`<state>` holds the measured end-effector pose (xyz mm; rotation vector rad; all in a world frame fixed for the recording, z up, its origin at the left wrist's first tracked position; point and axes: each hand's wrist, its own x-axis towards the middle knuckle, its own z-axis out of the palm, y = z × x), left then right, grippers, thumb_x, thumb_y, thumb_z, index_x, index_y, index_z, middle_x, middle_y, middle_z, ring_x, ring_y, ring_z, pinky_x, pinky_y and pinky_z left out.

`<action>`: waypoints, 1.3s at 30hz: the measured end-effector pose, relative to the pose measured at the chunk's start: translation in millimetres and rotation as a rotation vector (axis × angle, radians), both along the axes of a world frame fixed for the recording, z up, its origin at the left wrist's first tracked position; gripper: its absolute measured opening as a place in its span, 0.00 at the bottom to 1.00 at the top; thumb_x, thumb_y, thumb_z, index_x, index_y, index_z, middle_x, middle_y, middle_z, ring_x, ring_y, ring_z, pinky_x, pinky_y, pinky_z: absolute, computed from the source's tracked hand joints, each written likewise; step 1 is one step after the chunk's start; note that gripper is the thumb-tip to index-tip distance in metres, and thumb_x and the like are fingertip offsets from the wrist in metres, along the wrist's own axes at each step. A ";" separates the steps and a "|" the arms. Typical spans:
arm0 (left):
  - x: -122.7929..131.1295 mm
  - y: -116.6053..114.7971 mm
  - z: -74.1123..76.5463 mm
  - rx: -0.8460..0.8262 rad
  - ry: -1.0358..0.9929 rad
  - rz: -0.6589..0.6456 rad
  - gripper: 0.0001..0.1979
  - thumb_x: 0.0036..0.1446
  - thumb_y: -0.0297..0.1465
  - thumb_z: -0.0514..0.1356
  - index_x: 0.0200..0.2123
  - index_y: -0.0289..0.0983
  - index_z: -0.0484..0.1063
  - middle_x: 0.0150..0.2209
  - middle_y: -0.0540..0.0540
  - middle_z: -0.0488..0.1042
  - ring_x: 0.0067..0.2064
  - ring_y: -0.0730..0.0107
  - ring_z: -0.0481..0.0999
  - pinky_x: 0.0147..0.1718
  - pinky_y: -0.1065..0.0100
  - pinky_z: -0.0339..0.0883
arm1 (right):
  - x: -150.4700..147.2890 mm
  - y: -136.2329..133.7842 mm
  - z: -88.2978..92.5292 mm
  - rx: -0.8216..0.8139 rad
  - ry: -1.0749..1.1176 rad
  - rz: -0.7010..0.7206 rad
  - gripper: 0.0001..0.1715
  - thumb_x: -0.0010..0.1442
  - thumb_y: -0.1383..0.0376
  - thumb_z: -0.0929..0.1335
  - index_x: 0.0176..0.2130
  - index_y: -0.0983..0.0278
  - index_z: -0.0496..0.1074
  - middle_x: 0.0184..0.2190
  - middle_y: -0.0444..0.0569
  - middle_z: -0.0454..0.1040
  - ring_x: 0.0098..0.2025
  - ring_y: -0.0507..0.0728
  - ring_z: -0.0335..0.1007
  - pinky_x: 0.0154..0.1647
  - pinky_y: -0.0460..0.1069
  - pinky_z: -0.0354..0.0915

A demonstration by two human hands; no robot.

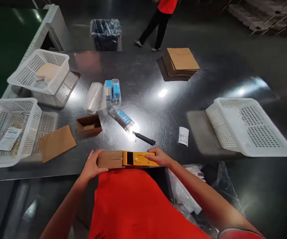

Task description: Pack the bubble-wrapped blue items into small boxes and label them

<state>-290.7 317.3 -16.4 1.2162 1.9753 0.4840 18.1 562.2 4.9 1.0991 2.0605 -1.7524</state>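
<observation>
- My right grip point(158, 157) is wrapped around a yellow tape dispenser point(140, 159), its front against a cardboard box point(110, 159); my left grip point(92, 164) clasps the box's opposite end.
- Box and dispenser lie along the near edge of the tabletop point(138, 68); uneven pressure could, I judge, slide the box off.
- Beyond, a black cutter point(144, 138) lies just beside a bubble-wrapped package point(121, 118); a careless reach might meet its blade.
- I cannot make out the tape, the box's contents or the print on the label point(183, 136); the nearer left basket point(34, 120) is cut off.
</observation>
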 end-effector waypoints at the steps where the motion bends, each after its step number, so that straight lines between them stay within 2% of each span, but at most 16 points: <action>1: -5.1 -1.0 5.5 0.006 0.069 -0.058 0.43 0.47 0.38 0.70 0.65 0.41 0.61 0.65 0.39 0.67 0.70 0.42 0.58 0.69 0.40 0.50 | -6.0 -2.6 -3.1 -0.009 0.015 0.008 0.39 0.45 0.31 0.67 0.18 0.61 0.58 0.16 0.37 0.51 0.20 0.47 0.47 0.21 0.46 0.42; 3: -12.3 1.2 18.2 0.006 0.249 -0.175 0.42 0.47 0.39 0.70 0.65 0.40 0.62 0.62 0.36 0.69 0.68 0.42 0.62 0.69 0.38 0.47 | -17.6 -7.5 -8.6 -0.031 0.048 0.017 0.37 0.46 0.32 0.67 0.19 0.61 0.59 0.16 0.37 0.52 0.21 0.47 0.48 0.21 0.46 0.43; 6: -9.2 15.1 34.6 0.008 0.505 -0.341 0.45 0.43 0.41 0.73 0.64 0.38 0.64 0.65 0.30 0.65 0.70 0.34 0.55 0.68 0.32 0.43 | -33.8 -15.4 -16.8 -0.059 0.107 0.024 0.36 0.47 0.33 0.67 0.19 0.61 0.59 0.17 0.38 0.53 0.21 0.48 0.49 0.22 0.47 0.42; 9: 4.5 34.1 38.5 0.007 0.523 -0.500 0.51 0.43 0.43 0.73 0.68 0.35 0.58 0.66 0.28 0.63 0.69 0.37 0.59 0.68 0.35 0.45 | -50.8 -25.0 -24.7 -0.081 0.148 0.051 0.36 0.48 0.33 0.66 0.19 0.61 0.60 0.18 0.38 0.53 0.22 0.48 0.48 0.23 0.47 0.43; 12: 11.0 44.9 33.4 -0.046 0.444 -0.503 0.46 0.47 0.44 0.70 0.65 0.32 0.61 0.61 0.29 0.70 0.63 0.42 0.69 0.64 0.43 0.58 | -64.4 -30.6 -29.9 -0.093 0.168 0.066 0.36 0.48 0.33 0.67 0.19 0.62 0.59 0.18 0.38 0.53 0.23 0.48 0.48 0.24 0.47 0.43; 14: 8.7 46.1 30.6 -0.066 0.416 -0.478 0.43 0.47 0.45 0.69 0.62 0.32 0.64 0.60 0.31 0.72 0.60 0.43 0.71 0.62 0.47 0.62 | -65.2 -27.8 -31.5 -0.095 0.183 0.074 0.37 0.48 0.33 0.66 0.19 0.62 0.59 0.19 0.38 0.52 0.23 0.48 0.48 0.24 0.47 0.44; 18: 1.1 43.7 30.9 -0.085 0.406 -0.472 0.42 0.46 0.47 0.70 0.61 0.32 0.65 0.59 0.32 0.73 0.61 0.44 0.72 0.61 0.51 0.63 | -38.2 -8.9 -32.7 -0.065 0.191 0.110 0.36 0.50 0.33 0.64 0.19 0.62 0.59 0.19 0.39 0.53 0.24 0.49 0.49 0.25 0.48 0.45; 22: 1.0 43.1 32.5 -0.094 0.424 -0.472 0.41 0.47 0.47 0.69 0.61 0.34 0.65 0.60 0.35 0.73 0.61 0.44 0.71 0.60 0.51 0.64 | -13.6 1.1 -31.6 0.057 0.097 0.141 0.38 0.51 0.31 0.62 0.18 0.61 0.59 0.18 0.39 0.53 0.24 0.50 0.49 0.26 0.48 0.46; 24: 2.3 44.3 32.7 -0.110 0.428 -0.474 0.41 0.47 0.47 0.69 0.61 0.34 0.65 0.61 0.35 0.72 0.61 0.44 0.71 0.60 0.51 0.64 | -23.1 -4.1 -28.2 0.134 0.051 0.166 0.38 0.52 0.32 0.63 0.19 0.62 0.61 0.17 0.40 0.54 0.24 0.50 0.50 0.27 0.48 0.46; 26: 3.7 46.9 33.2 -0.130 0.429 -0.485 0.41 0.47 0.47 0.68 0.60 0.34 0.64 0.60 0.34 0.73 0.60 0.43 0.72 0.59 0.50 0.65 | -46.2 -13.6 -22.3 0.196 -0.002 0.188 0.35 0.54 0.36 0.65 0.20 0.63 0.66 0.17 0.42 0.58 0.24 0.51 0.53 0.28 0.49 0.47; 29: 7.2 52.8 35.8 -0.146 0.444 -0.510 0.40 0.46 0.45 0.68 0.60 0.33 0.64 0.58 0.31 0.73 0.58 0.40 0.73 0.56 0.48 0.67 | -85.9 -27.6 -9.4 0.284 -0.103 0.201 0.28 0.57 0.42 0.68 0.24 0.62 0.75 0.20 0.47 0.68 0.27 0.54 0.61 0.29 0.50 0.50; 32: 13.4 58.0 41.7 -0.147 0.442 -0.498 0.36 0.44 0.42 0.68 0.56 0.34 0.68 0.54 0.30 0.74 0.54 0.39 0.74 0.53 0.48 0.68 | -109.5 -35.2 4.6 0.396 -0.190 0.205 0.25 0.58 0.45 0.69 0.28 0.62 0.79 0.26 0.52 0.76 0.32 0.58 0.69 0.29 0.49 0.52; 36: 24.1 62.2 50.6 -0.125 0.386 -0.407 0.32 0.42 0.42 0.68 0.51 0.36 0.71 0.49 0.33 0.77 0.50 0.41 0.76 0.50 0.48 0.69 | -114.1 -30.1 22.3 0.483 -0.254 0.219 0.24 0.59 0.46 0.69 0.30 0.63 0.82 0.31 0.57 0.80 0.34 0.61 0.74 0.28 0.49 0.53; 39: 34.5 69.9 59.2 -0.027 0.335 -0.340 0.33 0.41 0.44 0.68 0.51 0.37 0.71 0.49 0.34 0.77 0.50 0.41 0.76 0.51 0.47 0.68 | -104.8 -13.1 46.1 0.548 -0.263 0.185 0.23 0.59 0.49 0.68 0.28 0.63 0.81 0.29 0.58 0.79 0.32 0.61 0.73 0.28 0.50 0.51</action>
